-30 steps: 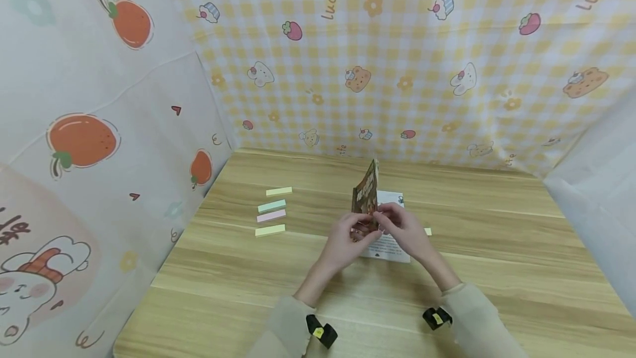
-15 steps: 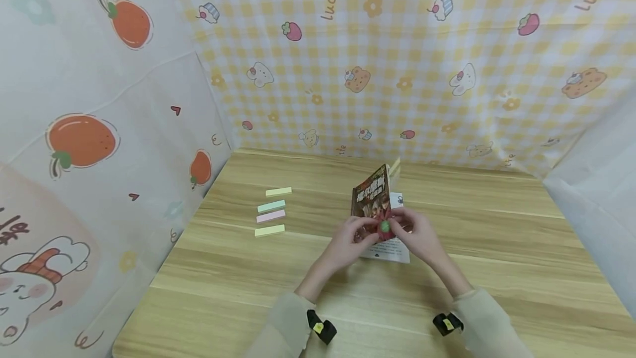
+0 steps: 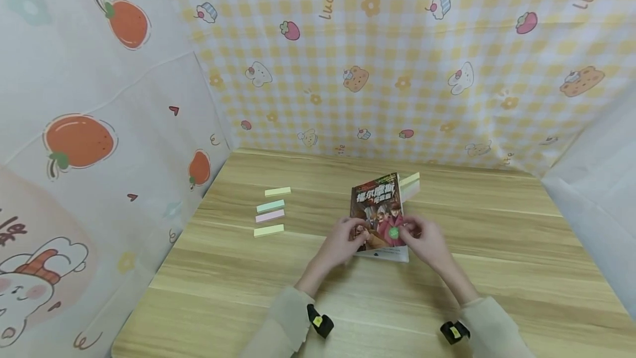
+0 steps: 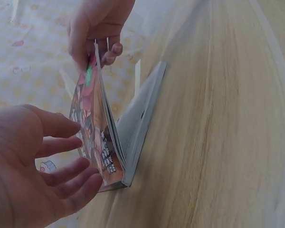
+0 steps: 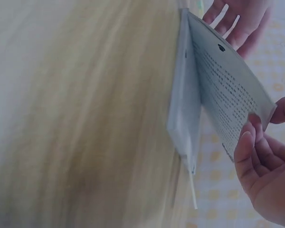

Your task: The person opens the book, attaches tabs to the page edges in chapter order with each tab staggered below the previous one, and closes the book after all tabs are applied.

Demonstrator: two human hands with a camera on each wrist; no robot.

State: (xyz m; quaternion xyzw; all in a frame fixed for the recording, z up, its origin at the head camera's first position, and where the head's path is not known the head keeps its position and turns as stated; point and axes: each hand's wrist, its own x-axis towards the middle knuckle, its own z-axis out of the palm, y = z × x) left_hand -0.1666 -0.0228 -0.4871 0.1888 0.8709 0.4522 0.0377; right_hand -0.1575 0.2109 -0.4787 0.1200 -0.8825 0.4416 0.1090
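A paperback book (image 3: 377, 209) with an illustrated brown and red cover lies on the table, its front part lifted off the rest. My right hand (image 3: 424, 239) pinches the free edge of the cover and front pages, beside a round green spot; printed text (image 5: 223, 80) shows on the raised page's inner side in the right wrist view. At the spine side, my left hand (image 4: 47, 161) has its fingers loosely bent, fingertips right at the cover. Pale yellow and whitish strips (image 3: 411, 184) stick out past the book's upper right edge.
Several pads of sticky tabs lie in a column left of the book: a yellow one (image 3: 277, 191), a green one (image 3: 270, 206), a pink one (image 3: 270, 216) and another yellow one (image 3: 269, 231). A yellow checked cloth (image 3: 318, 59) hangs behind the table (image 3: 208, 291).
The cover and front pages, nearly upright before, have swung down to the right, and the cover now faces up. My right hand has moved right and slightly down with them; my left stays near the spine.
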